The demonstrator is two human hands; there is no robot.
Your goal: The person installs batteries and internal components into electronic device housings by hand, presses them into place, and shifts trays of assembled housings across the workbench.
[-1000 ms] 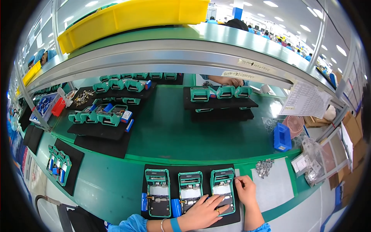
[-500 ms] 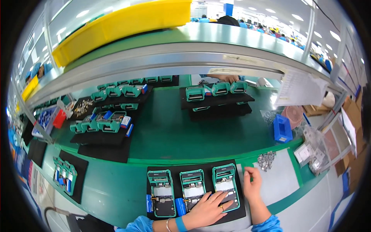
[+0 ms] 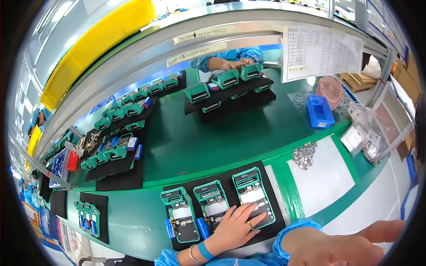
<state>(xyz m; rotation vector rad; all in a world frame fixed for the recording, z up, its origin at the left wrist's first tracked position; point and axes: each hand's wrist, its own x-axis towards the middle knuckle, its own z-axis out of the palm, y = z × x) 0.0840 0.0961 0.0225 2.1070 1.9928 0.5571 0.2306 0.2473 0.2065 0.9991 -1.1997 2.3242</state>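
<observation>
- Right hand (image 3: pixel 337 250): large and close at lower right, cut by the edge, well apart from the cases; I cannot tell how open its fingers are or whether it holds anything.
- Left hand (image 3: pixel 234 228): palm down, fingers loosely spread, gripping nothing; the fingertips lie over the lower part of the right case.
- Right case (image 3: pixel 252 195): green rim, black top, white middle panel, dark lower board partly hidden by the fingers; it lies open on the mat (image 3: pixel 229 186).
- Middle case (image 3: pixel 216 207) and left case (image 3: pixel 182 213): similar, each with a blue battery beside it, left of the fingers.
- Metal parts (image 3: pixel 304 155): heaped on a white sheet (image 3: pixel 321 173).
- Blue bin (image 3: pixel 320 111): beside a pink fan (image 3: pixel 330 91).
- Co-worker's hands (image 3: pixel 234 65): behind raised cases (image 3: pixel 227 80).
</observation>
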